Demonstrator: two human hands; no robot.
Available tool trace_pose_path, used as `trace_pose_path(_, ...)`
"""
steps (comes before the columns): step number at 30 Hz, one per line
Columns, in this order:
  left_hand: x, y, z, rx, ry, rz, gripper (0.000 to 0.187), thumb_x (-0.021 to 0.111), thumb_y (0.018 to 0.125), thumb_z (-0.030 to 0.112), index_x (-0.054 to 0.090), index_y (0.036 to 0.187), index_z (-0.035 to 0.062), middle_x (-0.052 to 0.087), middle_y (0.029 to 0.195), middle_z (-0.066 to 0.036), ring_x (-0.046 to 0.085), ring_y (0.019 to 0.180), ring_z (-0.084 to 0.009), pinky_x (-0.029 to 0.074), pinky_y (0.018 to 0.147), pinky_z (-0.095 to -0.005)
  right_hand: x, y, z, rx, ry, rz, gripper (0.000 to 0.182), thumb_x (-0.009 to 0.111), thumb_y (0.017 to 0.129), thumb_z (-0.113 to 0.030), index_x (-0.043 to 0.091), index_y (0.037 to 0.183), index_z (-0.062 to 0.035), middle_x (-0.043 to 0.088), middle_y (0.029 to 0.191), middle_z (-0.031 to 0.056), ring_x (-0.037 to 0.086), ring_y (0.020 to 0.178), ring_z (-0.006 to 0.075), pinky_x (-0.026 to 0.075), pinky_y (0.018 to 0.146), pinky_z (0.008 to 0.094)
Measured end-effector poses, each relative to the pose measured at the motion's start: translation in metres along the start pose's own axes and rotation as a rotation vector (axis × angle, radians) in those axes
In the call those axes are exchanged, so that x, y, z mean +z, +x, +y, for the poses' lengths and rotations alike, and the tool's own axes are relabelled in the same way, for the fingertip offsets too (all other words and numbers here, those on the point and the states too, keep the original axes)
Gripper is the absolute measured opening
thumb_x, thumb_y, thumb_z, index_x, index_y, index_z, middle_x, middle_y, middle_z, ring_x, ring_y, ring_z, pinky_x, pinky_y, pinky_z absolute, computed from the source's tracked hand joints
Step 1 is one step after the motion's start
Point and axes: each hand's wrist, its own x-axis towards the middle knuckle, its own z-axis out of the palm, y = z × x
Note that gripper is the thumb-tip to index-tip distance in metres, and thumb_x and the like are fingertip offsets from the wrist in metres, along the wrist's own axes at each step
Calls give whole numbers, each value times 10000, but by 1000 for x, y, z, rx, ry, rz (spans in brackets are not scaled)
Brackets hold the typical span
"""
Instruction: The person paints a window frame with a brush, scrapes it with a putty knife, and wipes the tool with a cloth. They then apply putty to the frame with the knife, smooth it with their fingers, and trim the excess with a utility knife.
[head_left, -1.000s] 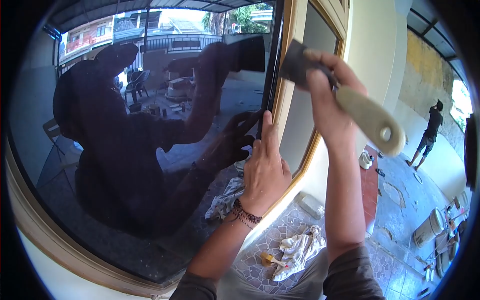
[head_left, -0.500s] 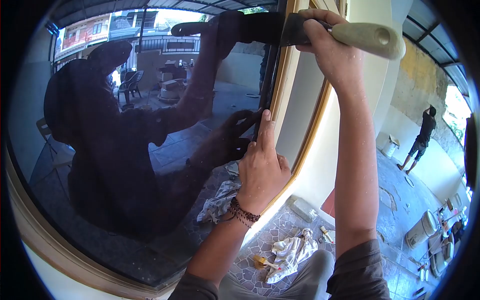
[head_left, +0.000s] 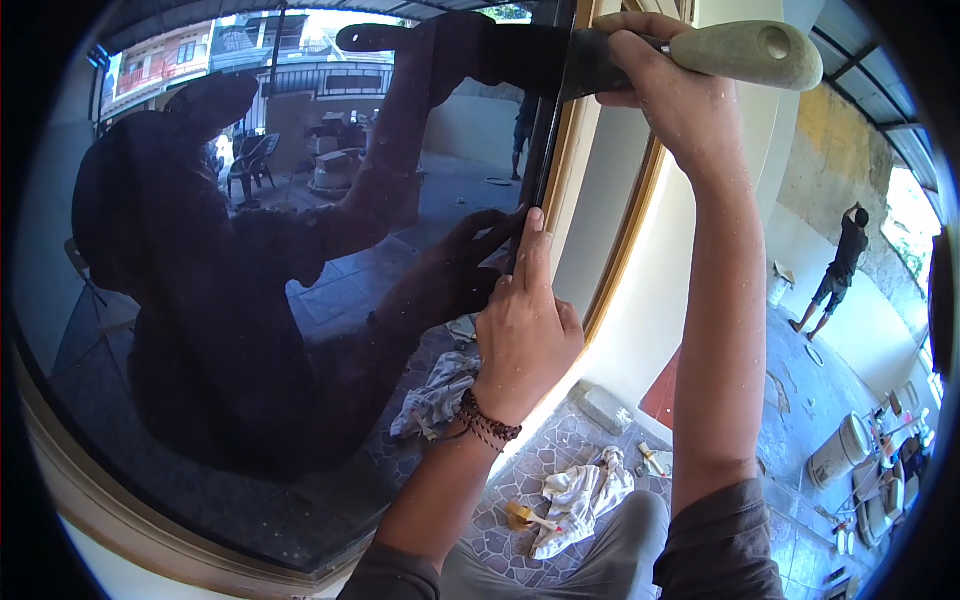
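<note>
A broad putty knife (head_left: 745,55) with a dark, flat, flared blade and a smooth, pale greenish handle, rounded at the butt and marked by a round hole, lies across the upper edge of a glossy dark window pane (head_left: 350,300). The blade's wide edge meets the black strip (head_left: 546,160) between the glass and the tan, ridged frame (head_left: 578,150). The right hand (head_left: 675,100) is clamped on the putty knife where blade and handle join, fingers bent over the blade, the handle jutting out past the knuckles; its forearm rises nearly straight from a dark fabric sleeve, the wrist bent toward the pane. Lower down, the left hand (head_left: 530,340) reaches up with its back showing, the index finger straight and its tip on the strip, the thumb apart from it and the other fingers curled; no object shows in its grip. A braided dark bracelet (head_left: 485,425) circles that wrist. Below, a crumpled white cloth (head_left: 575,500) lies on floor tiles (head_left: 500,540) patterned like irregular stones. At right, a person (head_left: 848,250) in dark clothes stands at a rough, patchy wall, arms raised.
</note>
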Motion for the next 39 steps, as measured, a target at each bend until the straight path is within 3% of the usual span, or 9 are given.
trace_pose_path(1, 1, 0, -1, 4, -5, 10, 689, 605, 729, 11, 312, 1353, 9, 331, 1509, -186, 624, 1030, -407, 520, 890, -438, 1, -2, 4, -30, -115, 38, 331, 588, 856, -214, 682, 1118, -34, 696, 957, 166, 716, 856, 232, 613, 743, 329)
trace_pose_path(17, 3, -27, -11, -76, -22, -76, 679, 609, 740, 22, 318, 1353, 23, 311, 1522, -173, 602, 1074, -410, 501, 922, -448, 14, -54, 14, 34, -130, -33, 306, 568, 865, -162, 664, 1119, -22, 687, 934, 147, 714, 843, 203, 607, 746, 293)
trace_pose_path(19, 5, -34, -15, -63, -36, -60, 666, 607, 739, 19, 330, 1345, 17, 307, 1523, -176, 600, 1076, -413, 498, 920, -453, 19, -60, 22, -64, -134, 88, 219, 617, 798, -164, 726, 955, -58, 686, 731, 73, 666, 676, 139, 532, 668, 276)
trace_pose_path(25, 9, -55, -23, -90, -59, -84, 658, 607, 740, 22, 342, 1342, 12, 329, 1507, -192, 604, 1074, -411, 497, 920, -450, 23, -83, 20, -26, -141, 35, 204, 633, 797, -154, 723, 951, -55, 678, 719, 76, 660, 682, 137, 525, 673, 273)
trace_pose_path(29, 10, -70, -27, -171, -81, -159, 662, 608, 742, 30, 342, 1347, 15, 344, 1497, -197, 611, 1070, -401, 501, 918, -445, 26, -99, 14, 14, -207, -48, 279, 575, 850, -113, 685, 1084, -8, 699, 889, 143, 713, 800, 185, 599, 697, 275)
trace_pose_path(38, 24, -113, -47, -84, 66, -125, 714, 574, 707, 10, 338, 1380, -17, 372, 1483, -197, 663, 963, -373, 570, 753, -388, 38, -129, 20, -28, -251, -40, 262, 577, 834, -76, 693, 1054, 5, 703, 806, 128, 700, 692, 156, 575, 667, 255)
trace_pose_path(39, 26, -117, -48, -88, 74, -127, 737, 568, 702, 8, 323, 1396, -19, 378, 1479, -196, 670, 924, -369, 572, 737, -390, 40, -133, 20, -61, -258, -17, 221, 614, 794, -80, 698, 986, -11, 688, 771, 131, 683, 660, 189, 550, 641, 283)
